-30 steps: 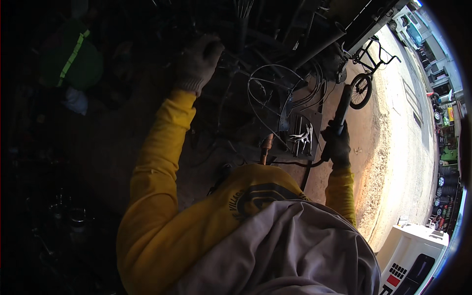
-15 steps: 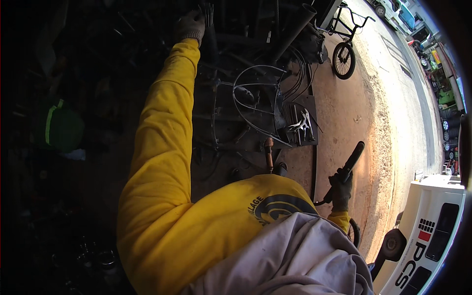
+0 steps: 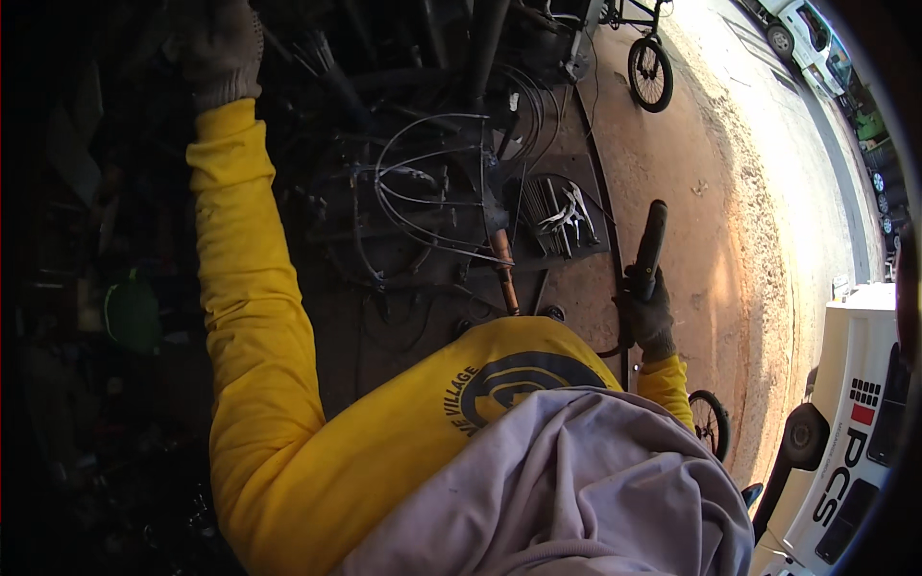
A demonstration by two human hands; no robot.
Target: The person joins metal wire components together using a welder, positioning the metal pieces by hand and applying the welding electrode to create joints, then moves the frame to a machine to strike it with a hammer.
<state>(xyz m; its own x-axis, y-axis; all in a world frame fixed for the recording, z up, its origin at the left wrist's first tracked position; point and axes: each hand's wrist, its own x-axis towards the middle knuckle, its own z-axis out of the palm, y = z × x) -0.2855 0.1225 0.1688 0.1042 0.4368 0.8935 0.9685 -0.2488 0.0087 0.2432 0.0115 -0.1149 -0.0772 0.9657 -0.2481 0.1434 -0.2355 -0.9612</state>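
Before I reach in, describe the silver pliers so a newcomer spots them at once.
Find the dark worktable ahead, left of the gloved right hand and its black tool. Near the table's close right corner, beside thin straight rods, lie the silver pliers. Their bright metal and branching outline set them apart from the rods.

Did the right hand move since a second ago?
Yes, toward the yellow shirt: the right hand was level with the silver pliers, now it's below them in view.

Reddish ground [image 3: 696, 144] borders a pale, sunlit road [image 3: 802, 202]; shadowed clutter [image 3: 86, 403] leftward is perhaps indoors.
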